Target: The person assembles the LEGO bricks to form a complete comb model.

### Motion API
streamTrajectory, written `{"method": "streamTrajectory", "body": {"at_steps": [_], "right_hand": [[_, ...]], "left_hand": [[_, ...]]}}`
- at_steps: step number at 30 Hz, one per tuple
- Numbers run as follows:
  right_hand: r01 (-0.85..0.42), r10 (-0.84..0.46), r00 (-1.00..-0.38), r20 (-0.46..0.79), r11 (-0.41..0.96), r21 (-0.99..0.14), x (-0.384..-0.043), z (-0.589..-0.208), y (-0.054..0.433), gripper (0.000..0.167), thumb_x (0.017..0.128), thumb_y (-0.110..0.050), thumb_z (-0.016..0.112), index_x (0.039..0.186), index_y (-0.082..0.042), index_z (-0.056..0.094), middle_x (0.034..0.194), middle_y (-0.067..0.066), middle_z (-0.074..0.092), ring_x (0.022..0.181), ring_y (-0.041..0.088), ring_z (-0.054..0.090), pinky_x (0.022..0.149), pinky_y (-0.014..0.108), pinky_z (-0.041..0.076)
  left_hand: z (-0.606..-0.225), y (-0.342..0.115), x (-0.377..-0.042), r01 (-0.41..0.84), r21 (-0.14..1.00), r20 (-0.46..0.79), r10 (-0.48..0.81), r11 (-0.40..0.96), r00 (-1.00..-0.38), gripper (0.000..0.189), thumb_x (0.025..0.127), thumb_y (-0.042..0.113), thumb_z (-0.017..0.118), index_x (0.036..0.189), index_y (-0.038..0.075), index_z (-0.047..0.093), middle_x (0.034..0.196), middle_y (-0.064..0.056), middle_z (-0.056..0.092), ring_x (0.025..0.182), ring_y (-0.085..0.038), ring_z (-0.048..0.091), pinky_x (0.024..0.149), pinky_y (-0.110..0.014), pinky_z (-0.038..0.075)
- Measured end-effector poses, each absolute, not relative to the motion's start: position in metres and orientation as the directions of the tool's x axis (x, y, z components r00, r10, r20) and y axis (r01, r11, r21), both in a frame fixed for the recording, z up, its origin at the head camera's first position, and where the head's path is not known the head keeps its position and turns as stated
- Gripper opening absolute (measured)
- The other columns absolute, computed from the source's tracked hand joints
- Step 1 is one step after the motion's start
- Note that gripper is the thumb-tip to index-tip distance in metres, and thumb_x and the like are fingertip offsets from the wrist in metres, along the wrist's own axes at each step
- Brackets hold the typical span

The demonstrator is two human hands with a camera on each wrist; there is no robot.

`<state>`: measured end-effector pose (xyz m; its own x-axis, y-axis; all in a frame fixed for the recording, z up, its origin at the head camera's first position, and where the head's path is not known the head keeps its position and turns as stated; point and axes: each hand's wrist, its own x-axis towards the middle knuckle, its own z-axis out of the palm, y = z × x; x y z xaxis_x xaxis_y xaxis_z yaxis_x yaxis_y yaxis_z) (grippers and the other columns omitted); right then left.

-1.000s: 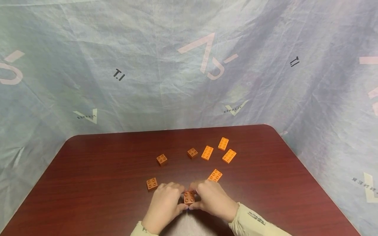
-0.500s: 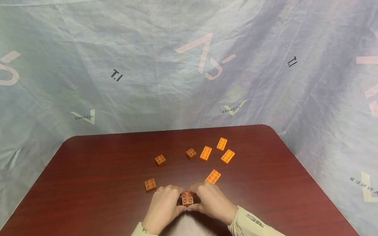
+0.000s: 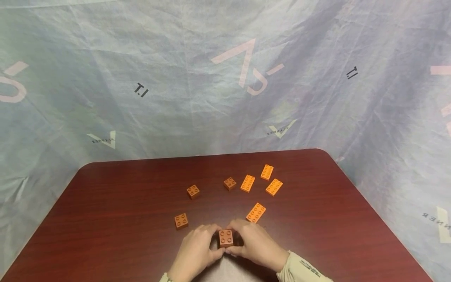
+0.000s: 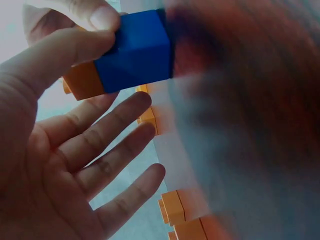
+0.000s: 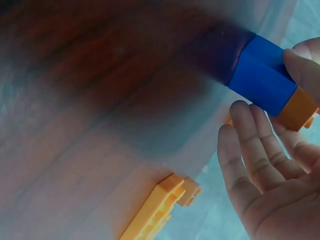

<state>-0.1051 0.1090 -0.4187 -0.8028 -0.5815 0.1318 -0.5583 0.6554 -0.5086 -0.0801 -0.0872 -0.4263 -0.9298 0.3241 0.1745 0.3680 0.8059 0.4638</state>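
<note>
A small brown brick (image 3: 226,237) with studs on top sits on a blue brick (image 4: 137,47), the two forming a short stack at the near side of the table. My left hand (image 3: 196,250) holds the stack from the left between thumb and index finger. From the right, my right hand (image 3: 259,243) grips it the same way, thumb in front and index finger behind. Both thumbs come together at the near face. In the wrist views the other fingers of each hand stretch out free, and the blue brick's lower end is right at the tabletop.
Left of the hands lies a brown brick (image 3: 181,221), with another brown brick (image 3: 193,191) beyond it and a third brown brick (image 3: 230,183) farther back. Several flat orange bricks lie to the right, the nearest orange brick (image 3: 256,212) close to my right hand. Cloth (image 3: 190,78) hangs behind the table.
Both index fingers have drawn back from the brown brick's top, so its studs show fully. The hands have shifted slightly toward me, uncovering more of the nearest orange brick. The stack stays in place.
</note>
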Motion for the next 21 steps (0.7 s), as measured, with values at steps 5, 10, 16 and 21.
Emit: {"method": "streamTrajectory", "body": {"at_steps": [5, 10, 16, 21], "right_hand": [[-0.575, -0.605, -0.788, 0.117, 0.654, -0.492, -0.1043, -0.4184, 0.1122, 0.043, 0.075, -0.025, 0.092, 0.109, -0.017, 0.067, 0.094, -0.012, 0.059, 0.082, 0.003, 0.056, 0.067, 0.024, 0.049], [-0.572, -0.603, -0.788, 0.122, 0.646, -0.506, -0.1032, -0.4201, 0.1125, 0.039, 0.079, -0.025, 0.089, 0.11, -0.018, 0.067, 0.094, -0.012, 0.06, 0.081, 0.003, 0.056, 0.067, 0.024, 0.049], [-0.564, -0.597, -0.792, 0.124, 0.641, -0.52, -0.1025, -0.4221, 0.113, 0.04, 0.082, -0.025, 0.087, 0.116, -0.018, 0.067, 0.099, -0.012, 0.063, 0.086, 0.003, 0.058, 0.071, 0.025, 0.051], [-0.561, -0.604, -0.788, 0.119, 0.626, -0.542, -0.1035, -0.4235, 0.1151, 0.044, 0.081, -0.023, 0.086, 0.12, -0.016, 0.067, 0.104, -0.009, 0.066, 0.091, 0.004, 0.059, 0.075, 0.026, 0.052]], "left_hand": [[-0.4296, -0.0853, -0.08, 0.37, 0.462, 0.193, 0.316, 0.806, -0.929, 0.044, 0.068, 0.03, 0.089, 0.104, 0.013, 0.07, 0.094, -0.002, 0.073, 0.081, -0.022, 0.069, 0.064, -0.039, 0.054], [-0.43, -0.0851, -0.0798, 0.363, 0.462, 0.196, 0.305, 0.809, -0.932, 0.045, 0.067, 0.03, 0.088, 0.104, 0.015, 0.069, 0.094, -0.002, 0.073, 0.079, -0.023, 0.068, 0.061, -0.04, 0.052], [-0.431, -0.0869, -0.0804, 0.387, 0.438, 0.213, 0.324, 0.811, -0.922, 0.043, 0.067, 0.031, 0.088, 0.101, 0.014, 0.07, 0.095, -0.002, 0.073, 0.081, -0.023, 0.069, 0.062, -0.039, 0.054], [-0.4348, -0.0881, -0.0806, 0.388, 0.431, 0.199, 0.333, 0.815, -0.922, 0.041, 0.068, 0.03, 0.089, 0.1, 0.013, 0.07, 0.096, -0.005, 0.073, 0.084, -0.025, 0.07, 0.063, -0.042, 0.055]]}}
